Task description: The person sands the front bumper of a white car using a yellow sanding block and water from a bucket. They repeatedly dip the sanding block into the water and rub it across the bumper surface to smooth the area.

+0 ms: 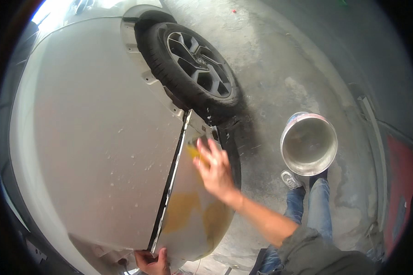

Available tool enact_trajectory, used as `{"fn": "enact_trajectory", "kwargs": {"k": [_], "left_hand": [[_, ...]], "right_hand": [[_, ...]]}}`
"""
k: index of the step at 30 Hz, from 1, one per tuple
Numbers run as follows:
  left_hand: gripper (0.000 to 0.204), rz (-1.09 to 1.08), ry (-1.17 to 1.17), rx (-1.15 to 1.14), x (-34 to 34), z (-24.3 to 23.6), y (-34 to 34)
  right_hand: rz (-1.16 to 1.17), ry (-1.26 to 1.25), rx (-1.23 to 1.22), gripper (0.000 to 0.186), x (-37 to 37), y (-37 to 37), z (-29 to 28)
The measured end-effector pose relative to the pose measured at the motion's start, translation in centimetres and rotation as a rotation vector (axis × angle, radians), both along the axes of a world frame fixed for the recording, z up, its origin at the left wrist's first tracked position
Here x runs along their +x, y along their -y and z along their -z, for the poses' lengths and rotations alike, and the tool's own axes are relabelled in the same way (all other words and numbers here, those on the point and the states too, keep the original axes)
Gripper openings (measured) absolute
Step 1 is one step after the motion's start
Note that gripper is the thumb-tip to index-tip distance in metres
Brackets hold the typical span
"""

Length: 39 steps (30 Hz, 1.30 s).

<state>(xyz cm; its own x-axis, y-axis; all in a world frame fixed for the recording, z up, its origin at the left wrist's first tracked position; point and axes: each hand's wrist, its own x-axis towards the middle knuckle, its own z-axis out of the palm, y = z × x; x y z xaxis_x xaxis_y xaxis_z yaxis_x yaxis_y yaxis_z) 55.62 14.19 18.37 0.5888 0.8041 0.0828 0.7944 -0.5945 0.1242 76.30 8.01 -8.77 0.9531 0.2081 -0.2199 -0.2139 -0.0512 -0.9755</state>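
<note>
In my right hand [214, 170] is a small sanding pad [195, 152], dark above and yellow below, slightly blurred. My fingers press it flat on the upper part of the car's grey bumper [188, 183], close to the wheel. Two yellowish filler patches [182, 211] show lower on that panel. My left hand [153, 262] grips the bumper's edge at its lower corner, thumb on the panel and fingers partly hidden behind. A dark gap with a white-edged strip [170, 183] runs between the bumper and the large grey body panel [96, 123], which has scattered water drops.
The car's wheel [199, 64] stands beyond my right hand, with bare metal tabs around the arch. A round bucket [309, 145] of cloudy water is on the right, just past my shoe [291, 179]. A red panel [401, 183] stands at the far right.
</note>
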Motion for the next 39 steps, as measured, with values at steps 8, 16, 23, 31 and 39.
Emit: {"fn": "enact_trajectory", "kwargs": {"k": [8, 16, 23, 31, 39], "left_hand": [[0.044, -0.027, 0.08, -0.043, 0.6, 0.3, 0.6], [0.043, 0.034, 0.022, 0.051, -0.9, 0.5, -0.5], [0.043, -0.044, 0.07, -0.062, -2.1, 0.2, -1.4], [0.044, 0.165, 0.112, -0.035, -1.1, 0.2, -1.6], [0.041, 0.175, 0.138, -0.031, -1.9, 0.0, -1.7]], "right_hand": [[-0.016, 0.013, 0.02, 0.053, 1.3, 0.1, 0.2], [0.013, 0.01, 0.076, 0.051, 3.7, -0.7, 2.6], [-0.011, -0.077, 0.101, 0.053, 3.3, 0.3, 3.1], [0.017, 0.002, 0.079, 0.053, -0.4, 0.2, 3.0], [-0.019, -0.004, 0.095, 0.054, -3.2, 1.7, 2.3]]}}
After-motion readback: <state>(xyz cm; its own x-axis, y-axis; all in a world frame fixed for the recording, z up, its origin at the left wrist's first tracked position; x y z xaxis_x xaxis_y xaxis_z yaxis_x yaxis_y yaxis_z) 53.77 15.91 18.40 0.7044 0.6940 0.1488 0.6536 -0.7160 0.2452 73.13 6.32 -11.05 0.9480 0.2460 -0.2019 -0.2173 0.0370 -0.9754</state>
